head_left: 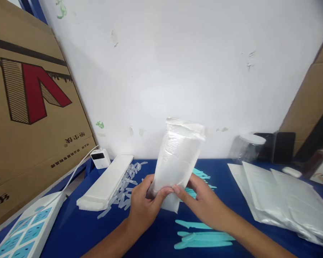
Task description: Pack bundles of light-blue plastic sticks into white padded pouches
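A white padded mailer point(177, 154) is held up in the middle of the head view, tilted slightly to the right at its top. My left hand point(146, 200) grips its lower left edge, thumb across the front. From the other side my right hand point(200, 200) holds it the same way, and the two thumb tips almost meet. Several teal eyebrow razors point(204, 236) lie on the table below my right hand. More teal razors point(201, 175) are partly hidden behind the mailer and the right hand. What the mailer contains cannot be seen.
Clear plastic caps point(123, 186) lie scattered beside a stack of narrow white mailers point(107, 182). A white power bank point(100, 158) and a power strip point(29, 225) are at left. More mailers point(285, 200), a lidded clear jar point(249, 147) and a dark phone point(284, 147) are at right.
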A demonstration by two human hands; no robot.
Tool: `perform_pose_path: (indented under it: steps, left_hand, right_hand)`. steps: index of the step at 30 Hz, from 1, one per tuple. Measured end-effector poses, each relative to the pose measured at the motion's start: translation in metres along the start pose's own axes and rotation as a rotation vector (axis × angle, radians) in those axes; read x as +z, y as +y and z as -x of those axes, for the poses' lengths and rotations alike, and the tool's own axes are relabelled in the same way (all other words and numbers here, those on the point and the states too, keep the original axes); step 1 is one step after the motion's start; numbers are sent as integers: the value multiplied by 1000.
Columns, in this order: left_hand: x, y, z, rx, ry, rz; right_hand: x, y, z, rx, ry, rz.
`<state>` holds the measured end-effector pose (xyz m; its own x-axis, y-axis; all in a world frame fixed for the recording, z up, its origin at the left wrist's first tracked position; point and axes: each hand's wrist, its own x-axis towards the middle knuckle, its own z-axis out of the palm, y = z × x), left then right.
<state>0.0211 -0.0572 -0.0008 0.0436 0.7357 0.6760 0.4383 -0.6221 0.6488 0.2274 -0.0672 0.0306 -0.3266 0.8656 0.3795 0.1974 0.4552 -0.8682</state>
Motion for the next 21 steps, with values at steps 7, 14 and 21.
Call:
perform_pose_path:
  steps: [7, 14, 21]
  left_hand:
    - [9, -11, -1, -225, -191, 303]
    - [11, -4, -4, -283, -200, 331]
    - [6, -4, -8, -221, -330, 311]
  right_hand:
    - [2, 10, -2, 76, 23, -258]
    - [4, 21, -3, 95, 22, -330]
    - [-23, 11, -12, 118, 20, -263]
